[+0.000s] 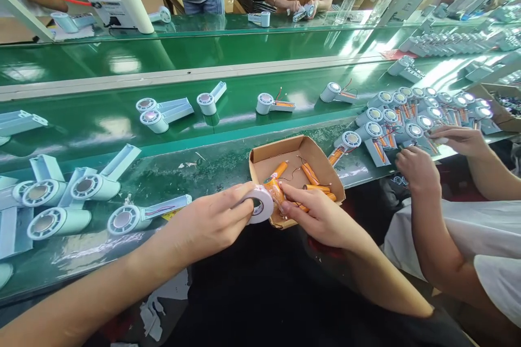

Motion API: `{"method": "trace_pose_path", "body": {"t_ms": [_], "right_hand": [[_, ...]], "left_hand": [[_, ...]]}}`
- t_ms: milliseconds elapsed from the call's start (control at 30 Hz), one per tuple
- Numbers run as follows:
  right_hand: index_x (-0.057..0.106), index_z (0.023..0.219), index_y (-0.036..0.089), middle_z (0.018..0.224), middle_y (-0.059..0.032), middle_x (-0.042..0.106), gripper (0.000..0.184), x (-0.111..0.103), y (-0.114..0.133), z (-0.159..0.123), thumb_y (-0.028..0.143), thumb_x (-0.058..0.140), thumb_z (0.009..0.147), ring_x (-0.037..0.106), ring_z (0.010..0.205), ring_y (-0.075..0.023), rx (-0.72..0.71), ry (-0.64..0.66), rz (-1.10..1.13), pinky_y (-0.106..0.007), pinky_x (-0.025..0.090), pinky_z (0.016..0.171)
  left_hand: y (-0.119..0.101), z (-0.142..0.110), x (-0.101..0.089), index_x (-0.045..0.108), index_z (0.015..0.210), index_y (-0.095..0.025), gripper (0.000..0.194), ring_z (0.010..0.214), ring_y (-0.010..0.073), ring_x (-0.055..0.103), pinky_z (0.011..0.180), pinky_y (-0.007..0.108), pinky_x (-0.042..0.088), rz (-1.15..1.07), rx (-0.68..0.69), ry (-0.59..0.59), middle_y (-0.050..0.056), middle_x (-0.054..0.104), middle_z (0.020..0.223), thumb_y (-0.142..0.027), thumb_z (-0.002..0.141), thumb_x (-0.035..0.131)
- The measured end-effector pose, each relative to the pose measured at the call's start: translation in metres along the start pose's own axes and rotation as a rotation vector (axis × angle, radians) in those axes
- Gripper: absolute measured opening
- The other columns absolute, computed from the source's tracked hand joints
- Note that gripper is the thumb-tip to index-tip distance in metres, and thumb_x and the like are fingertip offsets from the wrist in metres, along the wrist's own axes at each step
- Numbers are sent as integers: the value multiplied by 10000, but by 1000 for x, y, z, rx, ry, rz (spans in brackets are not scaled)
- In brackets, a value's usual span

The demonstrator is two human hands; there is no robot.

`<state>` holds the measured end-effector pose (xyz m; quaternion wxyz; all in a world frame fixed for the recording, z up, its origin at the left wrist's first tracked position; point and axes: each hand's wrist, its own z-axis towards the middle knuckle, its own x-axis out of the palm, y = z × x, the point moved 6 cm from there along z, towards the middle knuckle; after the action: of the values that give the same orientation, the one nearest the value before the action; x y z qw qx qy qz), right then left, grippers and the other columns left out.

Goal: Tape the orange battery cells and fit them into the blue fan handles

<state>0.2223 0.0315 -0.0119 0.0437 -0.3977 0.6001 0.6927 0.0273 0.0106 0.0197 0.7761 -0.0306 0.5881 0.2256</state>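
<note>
My left hand (223,214) is closed around a roll of white tape (266,205), its flat side turned toward me. Close beside it, my right hand (319,211) pinches an orange-wrapped battery (275,191) that looks glossy, with the tape roll touching or almost touching it. Both hands are over the near edge of an open cardboard box (299,147). Inside that box lie several orange cylindrical batteries (310,173) with thin wires. My fingertips cover part of the held battery, so its lower end is hard to make out.
Light-blue fan housings (91,187) stand at the left of the green bench; several more (414,131) crowd the right. A co-worker's hands (419,168) work close by on my right. Housings (265,103) also sit on the green belt (236,114). People stand across the line.
</note>
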Motion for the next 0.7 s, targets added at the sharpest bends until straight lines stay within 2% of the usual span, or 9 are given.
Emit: {"method": "trace_pose_path", "body": {"t_ms": [133, 233, 300, 433, 500, 567, 700], "right_hand": [[835, 1129, 199, 965, -66, 822, 349, -3, -12, 6, 458, 627, 1022, 757, 864, -236, 90, -103, 203, -315, 585, 784], [836, 1156, 191, 915, -52, 818, 433, 5, -24, 14, 505, 808, 859, 770, 855, -243, 188, -20, 495, -341, 623, 769], [833, 1169, 195, 904, -45, 819, 489, 6, -28, 18, 508, 860, 794, 775, 847, -240, 227, 42, 608, -349, 643, 759], [853, 973, 205, 871, -22, 818, 329, -3, -33, 24, 463, 892, 774, 772, 832, -224, 249, 97, 538, -343, 655, 797], [838, 933, 198, 855, -20, 817, 336, -4, -35, 26, 448, 928, 728, 781, 838, -233, 258, 58, 578, -362, 661, 828], [818, 962, 190, 894, -42, 828, 406, -2, -36, 27, 454, 957, 687, 795, 870, -249, 245, -130, 706, -391, 665, 862], [735, 1123, 234, 1110, -98, 835, 481, 15, -38, 14, 526, 898, 777, 794, 1046, -264, 129, -784, 923, -438, 645, 967]], "left_hand": [[-4, 0, 2, 793, 1125, -154, 357, 1404, 261, 602, 1249, 362, 490, 31, 47, 42, 74, 743, 1108, 27, 905, 579], [-3, 5, 0, 791, 1147, -157, 383, 1428, 254, 586, 1258, 352, 475, -63, 23, 25, 86, 744, 1179, 37, 888, 584], [-1, 10, 0, 793, 1137, -154, 390, 1448, 250, 574, 1266, 339, 462, -126, 5, 3, 102, 738, 1240, 48, 866, 598], [-5, 19, 5, 813, 1051, -179, 349, 1477, 267, 553, 1273, 366, 465, -147, 34, 34, 106, 742, 1263, 27, 855, 611], [-5, 22, 7, 813, 1047, -175, 321, 1500, 292, 530, 1268, 401, 479, -98, 45, 81, 116, 743, 1253, 3, 881, 605], [-1, 25, 7, 801, 1099, -149, 327, 1514, 315, 512, 1256, 427, 493, -57, 4, 93, 130, 741, 1229, 6, 903, 590], [4, 28, 6, 765, 1167, -98, 298, 1462, 365, 562, 1180, 475, 557, -7, -141, -61, 113, 736, 1050, -3, 955, 579]]}}
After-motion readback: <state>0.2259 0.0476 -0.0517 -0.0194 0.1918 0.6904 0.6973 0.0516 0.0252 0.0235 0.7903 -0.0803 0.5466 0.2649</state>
